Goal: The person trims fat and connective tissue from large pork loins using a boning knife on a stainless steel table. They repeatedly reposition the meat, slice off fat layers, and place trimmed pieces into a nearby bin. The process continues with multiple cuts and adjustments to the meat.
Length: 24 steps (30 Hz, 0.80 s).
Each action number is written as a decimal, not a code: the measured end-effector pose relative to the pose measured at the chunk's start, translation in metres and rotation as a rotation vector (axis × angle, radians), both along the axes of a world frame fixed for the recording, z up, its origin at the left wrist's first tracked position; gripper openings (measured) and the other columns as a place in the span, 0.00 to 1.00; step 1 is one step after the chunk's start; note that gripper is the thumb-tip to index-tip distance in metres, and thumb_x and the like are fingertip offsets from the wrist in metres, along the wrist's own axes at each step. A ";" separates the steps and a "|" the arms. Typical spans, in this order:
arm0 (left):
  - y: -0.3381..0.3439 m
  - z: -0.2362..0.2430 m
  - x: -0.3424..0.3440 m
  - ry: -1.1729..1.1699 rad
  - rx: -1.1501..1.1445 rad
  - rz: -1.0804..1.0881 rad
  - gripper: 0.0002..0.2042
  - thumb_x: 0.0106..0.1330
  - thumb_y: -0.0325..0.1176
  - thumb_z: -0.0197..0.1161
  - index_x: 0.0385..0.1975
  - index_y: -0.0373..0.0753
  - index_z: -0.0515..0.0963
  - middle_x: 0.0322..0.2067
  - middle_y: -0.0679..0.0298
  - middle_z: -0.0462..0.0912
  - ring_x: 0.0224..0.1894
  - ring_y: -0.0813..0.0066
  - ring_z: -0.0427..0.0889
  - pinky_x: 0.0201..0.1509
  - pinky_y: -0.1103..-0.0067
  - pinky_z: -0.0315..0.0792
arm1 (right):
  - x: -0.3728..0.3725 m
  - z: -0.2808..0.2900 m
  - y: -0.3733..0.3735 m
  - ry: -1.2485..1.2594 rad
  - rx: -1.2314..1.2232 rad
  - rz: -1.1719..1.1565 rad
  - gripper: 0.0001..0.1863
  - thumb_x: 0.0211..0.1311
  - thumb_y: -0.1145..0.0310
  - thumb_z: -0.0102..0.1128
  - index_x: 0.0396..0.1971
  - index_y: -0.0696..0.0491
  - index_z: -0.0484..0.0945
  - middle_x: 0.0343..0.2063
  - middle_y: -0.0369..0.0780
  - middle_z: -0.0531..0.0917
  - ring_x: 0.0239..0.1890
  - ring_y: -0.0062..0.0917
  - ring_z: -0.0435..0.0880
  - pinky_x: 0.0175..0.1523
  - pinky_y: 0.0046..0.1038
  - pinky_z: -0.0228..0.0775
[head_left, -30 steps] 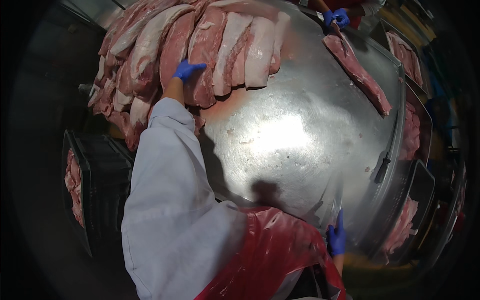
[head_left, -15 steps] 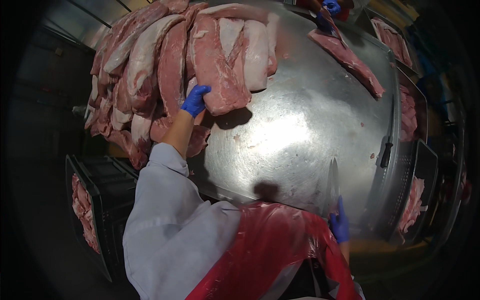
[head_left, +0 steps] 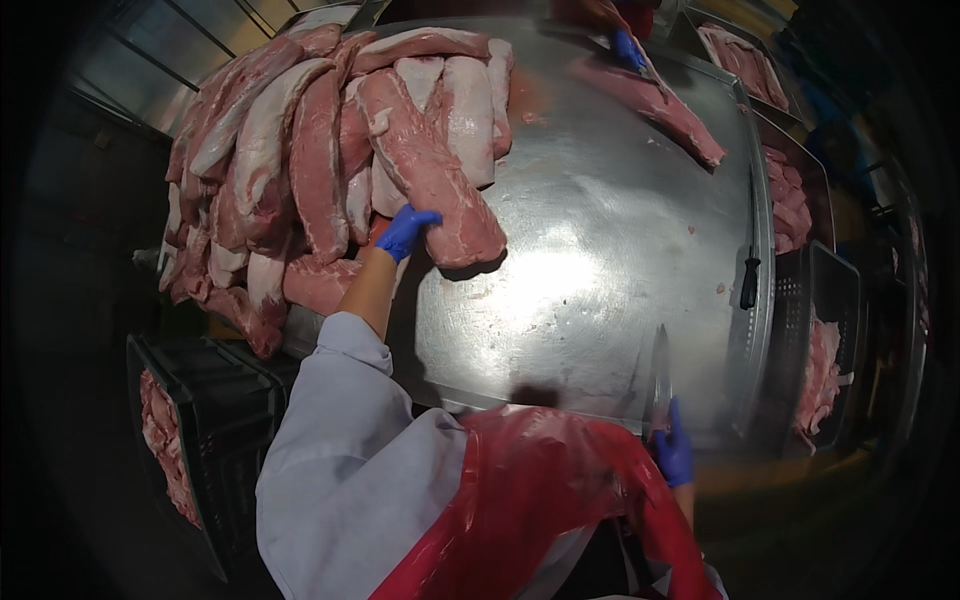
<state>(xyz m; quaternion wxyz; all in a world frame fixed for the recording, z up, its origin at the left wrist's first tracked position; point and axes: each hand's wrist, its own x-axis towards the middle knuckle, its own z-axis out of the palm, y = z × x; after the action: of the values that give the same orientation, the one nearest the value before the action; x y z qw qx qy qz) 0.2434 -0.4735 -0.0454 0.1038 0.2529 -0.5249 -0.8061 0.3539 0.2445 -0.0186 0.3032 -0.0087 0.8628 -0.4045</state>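
My left hand (head_left: 408, 232), in a blue glove, grips the side of a long pork loin (head_left: 440, 185) near its close end. That loin slants over the front of a big pile of meat pieces (head_left: 270, 150) on the left of the steel table (head_left: 570, 330). Its near end lies out on the bare metal. In my right hand (head_left: 674, 455), also gloved in blue, is a knife (head_left: 661, 375), its blade pointing away from me over the table's near edge. The fingers are wrapped round the handle, which is mostly hidden.
Across the table a co-worker's blue-gloved hand (head_left: 628, 50) is at another strip of meat (head_left: 665, 115). A black-handled tool (head_left: 749, 283) lies by the right edge. Crates of meat stand at the lower left (head_left: 205, 430) and right (head_left: 845, 300); metal trays (head_left: 822, 180) are farther up.
My left hand has drawn the loin toward me and to the right, turning it more aslant. The knife stays in my right hand. The co-worker's hand and meat strip have shifted.
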 end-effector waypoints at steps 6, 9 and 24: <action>-0.009 0.034 -0.088 -0.192 -0.362 0.269 0.15 0.54 0.34 0.73 0.38 0.33 0.84 0.31 0.60 0.85 0.34 0.70 0.83 0.40 0.74 0.77 | 0.006 0.010 0.008 0.087 0.001 0.001 0.39 0.68 0.73 0.50 0.77 0.41 0.50 0.20 0.38 0.76 0.22 0.19 0.73 0.32 0.26 0.70; -0.015 0.023 -0.104 -0.294 -0.465 0.236 0.19 0.50 0.33 0.72 0.42 0.30 0.83 0.32 0.60 0.85 0.34 0.69 0.83 0.42 0.73 0.77 | 0.007 0.018 0.016 0.020 0.027 -0.021 0.39 0.68 0.73 0.50 0.77 0.40 0.50 0.20 0.38 0.78 0.22 0.19 0.73 0.32 0.25 0.70; 0.228 -0.008 -0.130 -0.364 -0.750 -0.733 0.24 0.46 0.39 0.72 0.40 0.27 0.82 0.34 0.54 0.85 0.36 0.65 0.84 0.43 0.71 0.75 | 0.035 0.018 0.076 -0.028 -0.062 -0.259 0.42 0.67 0.74 0.51 0.78 0.37 0.47 0.24 0.37 0.78 0.21 0.18 0.73 0.27 0.25 0.71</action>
<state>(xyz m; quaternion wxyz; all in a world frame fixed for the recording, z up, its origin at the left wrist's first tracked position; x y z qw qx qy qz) 0.1132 -0.2459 -0.0533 -0.1931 0.1345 -0.8391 -0.4904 0.3894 0.3205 -0.0011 0.2600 0.0989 0.8394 -0.4669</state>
